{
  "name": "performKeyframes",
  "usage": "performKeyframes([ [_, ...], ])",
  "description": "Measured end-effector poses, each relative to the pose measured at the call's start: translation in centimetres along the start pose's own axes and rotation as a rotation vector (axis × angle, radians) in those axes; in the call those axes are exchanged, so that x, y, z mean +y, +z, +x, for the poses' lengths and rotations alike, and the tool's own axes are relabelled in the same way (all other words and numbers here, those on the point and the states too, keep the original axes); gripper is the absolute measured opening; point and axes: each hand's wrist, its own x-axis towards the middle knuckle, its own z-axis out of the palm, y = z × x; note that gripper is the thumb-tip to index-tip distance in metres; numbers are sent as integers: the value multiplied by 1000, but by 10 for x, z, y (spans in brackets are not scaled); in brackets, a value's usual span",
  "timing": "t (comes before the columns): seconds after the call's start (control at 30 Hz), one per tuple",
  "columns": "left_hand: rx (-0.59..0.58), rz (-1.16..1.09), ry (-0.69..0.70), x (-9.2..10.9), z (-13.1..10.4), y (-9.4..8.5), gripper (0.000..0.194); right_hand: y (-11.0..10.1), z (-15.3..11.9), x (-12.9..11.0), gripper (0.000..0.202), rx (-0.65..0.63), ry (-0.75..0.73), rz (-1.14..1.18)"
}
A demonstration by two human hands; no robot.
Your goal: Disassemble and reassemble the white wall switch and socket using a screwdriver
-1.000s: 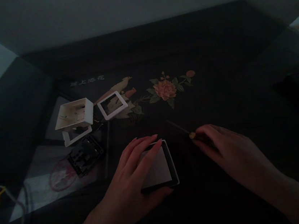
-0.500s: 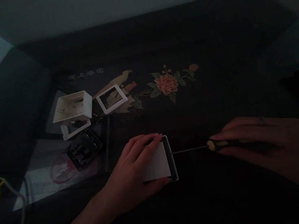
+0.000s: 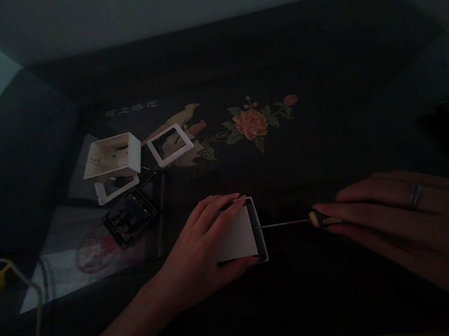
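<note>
My left hand [image 3: 211, 240] is closed over a white wall switch [image 3: 241, 237], its fingers along the far side and its thumb along the near side. A pale frame edge shows around the switch on the right. My right hand [image 3: 403, 222] grips the handle of a screwdriver [image 3: 282, 224], which lies level. Its thin shaft runs left, and the tip meets the right-hand edge of the switch; the dim light hides exactly where it sits. Both hands are low over the dark tabletop.
Left on the dark table [image 3: 322, 96] are an open white box [image 3: 131, 156], a white square frame [image 3: 182, 154], another white frame [image 3: 119, 193] under the box, and a black switch module [image 3: 132, 217]. A white cable [image 3: 37, 305] with a yellow tag hangs at far left.
My right hand has shifted its hold on the screwdriver handle, and its fingers are now rolled differently. The shaft stays at the switch's edge, and my left hand keeps its hold.
</note>
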Motion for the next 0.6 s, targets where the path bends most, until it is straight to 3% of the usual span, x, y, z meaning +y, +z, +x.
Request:
performKeyframes([
  [0.13,14,12,15,0,0,0,75,-8,-6,-5,36,19,-276,-281],
  [0.2,18,17,13,2,1,-1,73,-9,-5,-7,36,47,-346,-341],
  [0.4,30,11,8,9,0,2,69,1,-12,-6,43,89,-408,-338],
  [0.6,98,42,6,7,0,10,66,18,-27,1,40,163,-346,-256],
])
